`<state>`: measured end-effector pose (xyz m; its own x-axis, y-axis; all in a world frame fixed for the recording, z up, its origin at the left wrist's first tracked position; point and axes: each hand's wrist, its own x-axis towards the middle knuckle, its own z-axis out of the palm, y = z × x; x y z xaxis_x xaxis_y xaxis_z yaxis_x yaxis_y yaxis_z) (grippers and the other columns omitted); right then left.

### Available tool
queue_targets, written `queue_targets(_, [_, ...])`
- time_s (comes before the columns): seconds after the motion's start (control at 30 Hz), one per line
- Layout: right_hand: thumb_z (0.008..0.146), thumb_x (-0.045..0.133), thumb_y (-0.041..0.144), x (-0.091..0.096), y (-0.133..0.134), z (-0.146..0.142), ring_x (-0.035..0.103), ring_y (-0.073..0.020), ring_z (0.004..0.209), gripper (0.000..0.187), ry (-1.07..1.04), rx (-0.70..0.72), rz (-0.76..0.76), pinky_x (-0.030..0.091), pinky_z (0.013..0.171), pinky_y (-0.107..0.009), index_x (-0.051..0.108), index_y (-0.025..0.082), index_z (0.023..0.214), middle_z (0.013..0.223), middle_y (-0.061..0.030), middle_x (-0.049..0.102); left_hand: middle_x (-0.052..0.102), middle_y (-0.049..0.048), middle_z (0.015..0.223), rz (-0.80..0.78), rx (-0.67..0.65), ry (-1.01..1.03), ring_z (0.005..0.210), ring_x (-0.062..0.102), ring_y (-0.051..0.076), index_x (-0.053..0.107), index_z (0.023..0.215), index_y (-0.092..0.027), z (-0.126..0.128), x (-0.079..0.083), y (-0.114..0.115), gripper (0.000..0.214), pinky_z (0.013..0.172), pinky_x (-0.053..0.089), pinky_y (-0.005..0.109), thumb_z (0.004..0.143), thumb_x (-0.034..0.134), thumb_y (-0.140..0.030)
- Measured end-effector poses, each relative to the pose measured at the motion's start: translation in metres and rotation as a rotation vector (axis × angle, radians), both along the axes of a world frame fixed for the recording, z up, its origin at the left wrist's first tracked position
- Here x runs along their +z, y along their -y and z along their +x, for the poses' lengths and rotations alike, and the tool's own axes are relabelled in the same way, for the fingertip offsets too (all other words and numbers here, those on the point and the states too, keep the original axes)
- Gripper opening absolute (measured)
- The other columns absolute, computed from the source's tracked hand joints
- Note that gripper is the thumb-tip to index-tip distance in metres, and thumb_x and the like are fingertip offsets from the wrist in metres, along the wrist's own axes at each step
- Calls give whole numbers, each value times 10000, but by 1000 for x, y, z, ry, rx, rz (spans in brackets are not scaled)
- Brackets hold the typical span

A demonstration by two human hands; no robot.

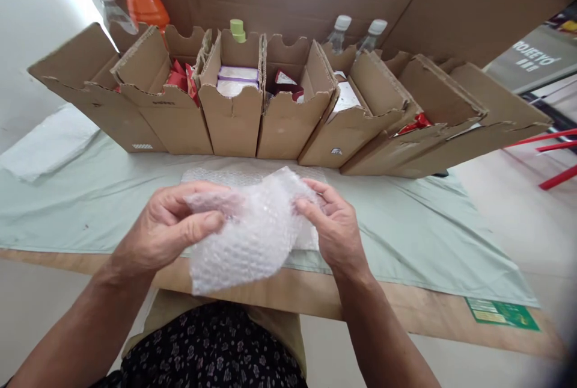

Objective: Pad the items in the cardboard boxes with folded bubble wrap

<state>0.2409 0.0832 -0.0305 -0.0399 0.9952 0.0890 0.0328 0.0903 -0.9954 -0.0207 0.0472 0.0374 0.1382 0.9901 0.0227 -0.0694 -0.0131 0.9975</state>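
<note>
Both hands hold a piece of clear bubble wrap above the near edge of the table. My left hand grips its left side, the thumb in front and the fingers partly hidden by the wrap. At the upper right part, my right hand pinches it between thumb and fingers. The wrap is creased, and its lower left corner hangs down toward my lap. Beneath it, another bubble wrap sheet lies flat on the pale green cloth.
A row of open cardboard boxes stands along the back, holding packets and small cartons. Bottles, one with orange liquid, stand behind them. More bubble wrap lies at the left. A green label is on the table's front edge.
</note>
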Motion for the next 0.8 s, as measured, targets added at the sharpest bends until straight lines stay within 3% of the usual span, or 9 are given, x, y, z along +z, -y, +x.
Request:
queue_targets(0.13, [873, 746, 360, -5, -18, 14, 666, -167, 677, 476, 120, -193, 163, 604, 658, -334, 598, 241, 1310, 841, 10, 707, 775, 30, 907, 83, 150, -316, 768, 673, 163, 800, 1077, -246, -18, -3, -31, 301, 682, 542, 254, 825, 827, -407])
queue_targets(0.27, [846, 729, 329, -22, -37, 13, 625, -201, 668, 521, 587, -230, 252, 564, 683, -385, 602, 236, 1344, 798, -3, 676, 678, 7, 792, 116, 229, -775, 712, 601, 181, 735, 1222, -204, -32, -38, -70, 454, 701, 507, 302, 819, 746, -412])
queue_targets(0.37, [861, 710, 321, -31, -39, 11, 676, -300, 832, 591, 1000, -213, 250, 536, 782, -476, 568, 184, 1418, 942, -98, 718, 729, 105, 1008, 262, 302, -1140, 994, 652, 309, 680, 1317, -173, -31, -63, -72, 504, 952, 519, 468, 853, 673, -370])
queue_targets(0.43, [898, 693, 345, -29, -33, 16, 679, -353, 972, 625, 1134, -244, 280, 512, 825, -498, 528, 156, 1471, 1106, -162, 709, 690, 184, 1269, 420, 351, -1240, 1237, 599, 380, 626, 1390, -165, -20, -67, -57, 500, 1081, 459, 555, 935, 596, -369])
queue_targets(0.53, [944, 658, 364, -16, -16, 33, 668, -348, 1065, 505, 1154, -260, 352, 492, 847, -465, 582, 184, 1410, 1217, -166, 689, 573, 214, 1497, 620, 192, -1260, 1455, 469, 425, 627, 1382, -175, 5, -55, -26, 436, 1180, 373, 619, 1012, 525, -384])
queue_targets(0.63, [964, 633, 325, -1, 2, 57, 687, -293, 1040, 307, 1098, -239, 404, 486, 870, -436, 661, 220, 1251, 1214, -117, 707, 539, 194, 1559, 755, 34, -1281, 1513, 409, 450, 670, 1324, -208, 26, -46, -8, 368, 1226, 265, 690, 1024, 504, -343])
queue_targets(0.7, [961, 642, 301, 12, 9, 77, 702, -270, 1010, 243, 1052, -244, 443, 500, 890, -441, 683, 229, 1189, 1187, -92, 723, 568, 202, 1534, 800, 3, -1287, 1464, 474, 459, 681, 1316, -207, 34, -52, -8, 373, 1199, 284, 712, 1026, 472, -313])
queue_targets(0.8, [953, 659, 283, 40, 7, 116, 706, -277, 1074, 207, 997, -298, 558, 531, 948, -471, 711, 229, 1146, 1178, -86, 746, 611, 210, 1491, 819, -112, -1295, 1371, 570, 450, 681, 1341, -205, 38, -77, -16, 422, 1122, 386, 683, 1039, 417, -334])
